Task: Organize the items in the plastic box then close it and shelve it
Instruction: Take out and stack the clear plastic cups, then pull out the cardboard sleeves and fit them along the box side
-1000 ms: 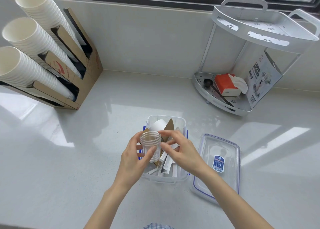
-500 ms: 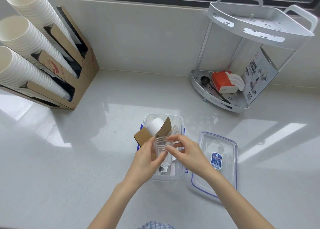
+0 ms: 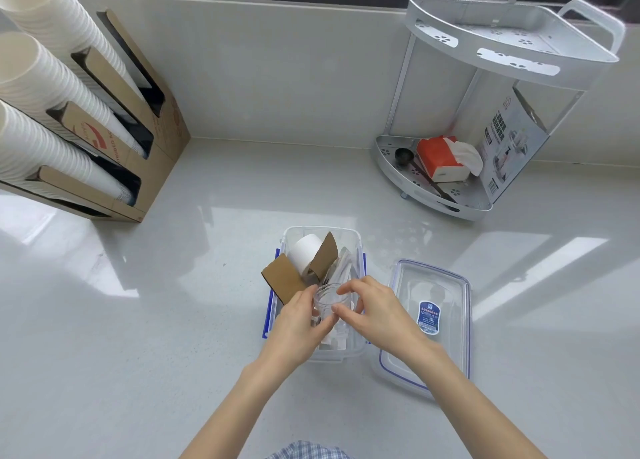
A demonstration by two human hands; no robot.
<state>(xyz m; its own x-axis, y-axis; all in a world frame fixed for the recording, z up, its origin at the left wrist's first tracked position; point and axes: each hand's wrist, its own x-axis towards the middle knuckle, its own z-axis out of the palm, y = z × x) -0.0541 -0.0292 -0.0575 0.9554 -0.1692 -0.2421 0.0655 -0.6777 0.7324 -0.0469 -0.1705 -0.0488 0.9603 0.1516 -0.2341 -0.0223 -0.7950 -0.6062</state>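
Leaning along the left edge, a cardboard cup dispenser holds three slanted stacks of white paper cups; a red mark and partly readable print sit on its front, too cropped to read whole. Wide bare worktop lies between it and the middle. There the clear plastic box, with blue latches, stands open near the front edge, holding a white roll, brown cardboard sleeves that rise above its rim, and pale wrapped pieces. The left hand and right hand meet over the box, fingers of both curled around a small clear jar, held upright just inside the rim. Just right of the box, the clear lid lies flat, its blue sticker too small to read. Behind it, open worktop runs to a white two-tier corner shelf by the wall, its lower tier carrying a black scoop, an orange tissue pack and a printed carton with unreadable text.
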